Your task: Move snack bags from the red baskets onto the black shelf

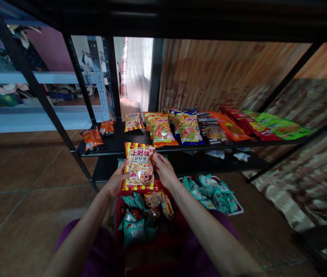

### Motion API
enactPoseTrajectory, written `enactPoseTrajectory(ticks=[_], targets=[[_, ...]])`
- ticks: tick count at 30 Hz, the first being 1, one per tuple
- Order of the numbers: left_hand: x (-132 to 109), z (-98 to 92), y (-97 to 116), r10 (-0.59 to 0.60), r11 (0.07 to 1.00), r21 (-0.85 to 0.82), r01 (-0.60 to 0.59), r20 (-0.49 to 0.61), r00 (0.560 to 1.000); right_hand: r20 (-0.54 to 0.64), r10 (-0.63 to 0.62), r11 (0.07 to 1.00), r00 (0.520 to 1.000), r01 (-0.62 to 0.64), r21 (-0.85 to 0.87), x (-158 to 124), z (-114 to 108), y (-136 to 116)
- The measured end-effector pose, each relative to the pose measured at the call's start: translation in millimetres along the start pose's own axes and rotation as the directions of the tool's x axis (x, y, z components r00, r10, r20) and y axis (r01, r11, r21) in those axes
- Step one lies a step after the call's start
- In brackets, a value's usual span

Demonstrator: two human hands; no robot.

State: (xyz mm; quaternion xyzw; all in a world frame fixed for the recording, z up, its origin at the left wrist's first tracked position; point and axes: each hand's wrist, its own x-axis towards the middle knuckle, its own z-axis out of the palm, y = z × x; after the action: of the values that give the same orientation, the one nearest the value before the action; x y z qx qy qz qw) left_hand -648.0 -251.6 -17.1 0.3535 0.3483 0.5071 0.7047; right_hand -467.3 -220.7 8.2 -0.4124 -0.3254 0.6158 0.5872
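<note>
Between my two hands is a red-and-yellow bag of prawn crackers, held upright with its printed front facing me. My left hand grips its lower left edge, thumb across the front. At the upper right edge, my right hand holds the bag, its fingers partly hidden behind it. Below the bag, a red basket contains several teal packets and some small prawn cracker bags. Just beyond the bag, a similar small bag stands on the black shelf.
Snack bags line the shelf, with orange packets at its left end and green packets at its right. A white basket of teal packets sits on the floor to the right. A black upright post rises at left.
</note>
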Motion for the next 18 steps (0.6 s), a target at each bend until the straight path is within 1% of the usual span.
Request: enactPoseTrajectory(ticks=[3,6,8,11,14,16,18], targets=[[-4,3.2,2,0.005,1.0,0.017,-0.006,0.005,1.0,0.003,0.005,0.999,1.0,-0.005,-0.034,10,3,-5],[-7,5.2,5,0.004,0.999,0.035,-0.006,0.047,0.999,-0.048,-0.005,0.999,0.999,0.003,-0.041,18,5,-9],[-8,5.3,5,0.006,0.999,0.041,-0.008,0.051,0.999,-0.072,-0.02,0.999,0.997,0.018,-0.032,22,6,-12],[-9,3.7,5,0.0,0.999,0.043,-0.002,0.028,1.0,-0.059,-0.031,0.999,0.998,0.03,-0.023,27,5,-19],[-10,1.0,4,0.006,0.999,0.042,-0.007,0.014,1.0,-0.017,-0.031,0.997,0.999,0.03,-0.07,30,3,-25],[-11,-0.2,4,0.01,0.999,0.032,-0.011,0.024,1.0,-0.009,-0.048,0.993,0.999,0.047,-0.111,33,3,-28],[-12,-0.5,5,0.005,1.0,0.02,-0.006,0.043,0.999,-0.029,-0.065,0.988,0.997,0.06,-0.143,37,5,-30]])
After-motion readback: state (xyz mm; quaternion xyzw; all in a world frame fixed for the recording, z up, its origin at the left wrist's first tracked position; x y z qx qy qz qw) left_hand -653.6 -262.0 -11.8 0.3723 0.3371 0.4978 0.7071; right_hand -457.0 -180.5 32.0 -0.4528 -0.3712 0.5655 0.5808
